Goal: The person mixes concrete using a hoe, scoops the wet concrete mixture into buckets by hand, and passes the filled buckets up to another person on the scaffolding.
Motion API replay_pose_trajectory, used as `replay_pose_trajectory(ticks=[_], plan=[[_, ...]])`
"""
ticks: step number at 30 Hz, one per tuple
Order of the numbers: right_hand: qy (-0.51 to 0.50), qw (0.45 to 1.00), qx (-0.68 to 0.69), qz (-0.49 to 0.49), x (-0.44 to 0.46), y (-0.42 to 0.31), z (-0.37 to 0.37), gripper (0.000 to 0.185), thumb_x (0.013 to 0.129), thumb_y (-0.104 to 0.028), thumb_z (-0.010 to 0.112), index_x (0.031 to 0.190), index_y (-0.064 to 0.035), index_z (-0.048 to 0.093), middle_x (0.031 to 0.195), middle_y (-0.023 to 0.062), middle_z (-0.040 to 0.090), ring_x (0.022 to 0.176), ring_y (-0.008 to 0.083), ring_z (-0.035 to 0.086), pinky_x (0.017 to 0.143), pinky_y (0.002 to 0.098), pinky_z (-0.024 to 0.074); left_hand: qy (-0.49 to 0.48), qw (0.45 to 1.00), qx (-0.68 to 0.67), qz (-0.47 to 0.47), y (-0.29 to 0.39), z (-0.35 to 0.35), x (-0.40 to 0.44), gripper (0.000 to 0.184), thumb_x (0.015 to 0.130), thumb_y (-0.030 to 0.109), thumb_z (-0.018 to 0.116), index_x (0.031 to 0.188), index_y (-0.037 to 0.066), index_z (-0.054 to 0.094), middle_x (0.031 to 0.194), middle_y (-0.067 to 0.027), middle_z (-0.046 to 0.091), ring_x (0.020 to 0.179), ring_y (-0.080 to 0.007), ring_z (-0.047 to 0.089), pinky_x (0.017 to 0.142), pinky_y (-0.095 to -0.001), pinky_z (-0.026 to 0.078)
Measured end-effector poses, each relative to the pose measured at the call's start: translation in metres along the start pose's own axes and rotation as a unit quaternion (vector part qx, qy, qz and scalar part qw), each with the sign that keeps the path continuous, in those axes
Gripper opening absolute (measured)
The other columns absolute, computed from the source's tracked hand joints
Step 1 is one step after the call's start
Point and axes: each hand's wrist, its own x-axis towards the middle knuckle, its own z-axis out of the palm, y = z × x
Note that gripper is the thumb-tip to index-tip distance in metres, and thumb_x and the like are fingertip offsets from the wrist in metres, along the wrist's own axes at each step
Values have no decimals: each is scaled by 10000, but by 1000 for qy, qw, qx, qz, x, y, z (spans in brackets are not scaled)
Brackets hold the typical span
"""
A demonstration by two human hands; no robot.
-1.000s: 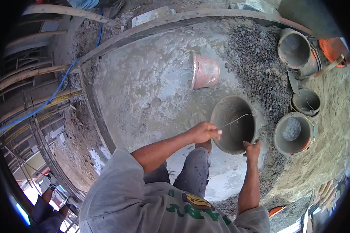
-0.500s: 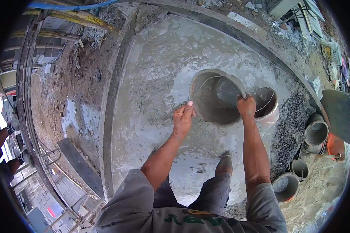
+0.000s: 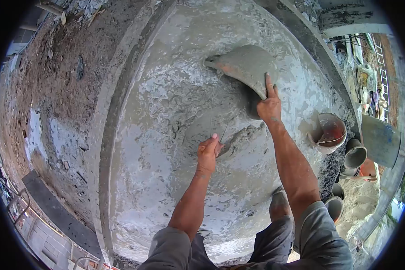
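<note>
Grey, cement-caked bucket (image 3: 255, 63) with an orange patch, tipped over at upper centre, its mouth probably facing lower left.

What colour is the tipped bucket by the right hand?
The bucket is mostly grey, with an orange patch; the head view shows it best.

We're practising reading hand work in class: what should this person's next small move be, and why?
Probably tip the bucket slightly further with the right hand. It is already tilted, mouth turned toward the wet mix; that hand is at its rim and the left hand holds the thin wire handle. Any mix inside is mostly hidden.
</note>
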Motion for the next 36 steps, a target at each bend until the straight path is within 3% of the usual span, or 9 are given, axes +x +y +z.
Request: replay_pose_trajectory(ticks=[4,6,8,11,14,18,19,26,36], plan=[[-75,991,94,-56,-55,-14,38,844,653,70,447,1408,-266,275,1272,219,478,1200,455,381,968,425,392,81,995,46,-28,39,-30,-85,474,896,351,516,510,124,360,498,33,309,500,-94,302,559,-273,302],[-142,975,170,22,-79,-22,41,817,662,61,473,1394,-268,321,1264,212,498,1172,376,469,935,388,420,122,984,123,-50,78,-21,-120,453,889,367,525,541,103,408,510,23,343,511,-97,319,542,-273,294],[-174,914,331,158,-97,-30,39,709,688,81,479,1356,-148,412,1161,114,567,1009,255,558,834,300,433,149,959,234,-50,125,5,-136,440,879,390,539,582,71,474,522,1,399,525,-109,358,535,-278,314],[-237,853,353,302,-114,-11,47,463,639,31,545,1101,4,561,961,136,599,890,270,562,781,378,444,144,902,406,15,173,52,-157,479,875,429,535,695,-13,495,588,-153,525,557,-294,505,557,-380,397],[-290,745,457,390,-160,-17,27,405,626,-41,615,1030,-37,586,930,123,598,793,289,558,710,421,445,108,872,478,-18,207,87,-184,494,850,468,547,771,-19,530,658,-220,559,625,-389,532,601,-408,427],[-334,704,424,462,-231,-35,4,435,635,-52,620,1063,-33,543,936,139,579,833,306,536,610,500,426,107,875,472,3,279,124,-240,499,825,478,569,843,-20,592,661,-184,584,662,-284,597,615,-365,449],[-284,681,436,515,-242,-73,-38,330,611,22,573,941,9,579,878,142,567,815,298,547,701,431,455,116,870,480,-12,295,123,-256,469,830,457,573,879,-7,624,642,-141,599,663,-213,602,619,-344,450],[-398,705,473,348,-285,-213,-216,281,671,5,569,951,-18,566,813,108,555,700,268,551,534,458,454,172,893,382,163,446,134,-415,415,833,400,622,960,12,546,670,-15,539,638,-102,485,558,-263,382],[-512,731,451,-8,-285,-463,-466,288,709,-64,596,947,92,551,985,175,571,830,311,613,665,418,584,164,861,320,360,687,184,-613,423,834,537,568,761,143,432,540,49,348,390,-21,238,354,-199,146]])
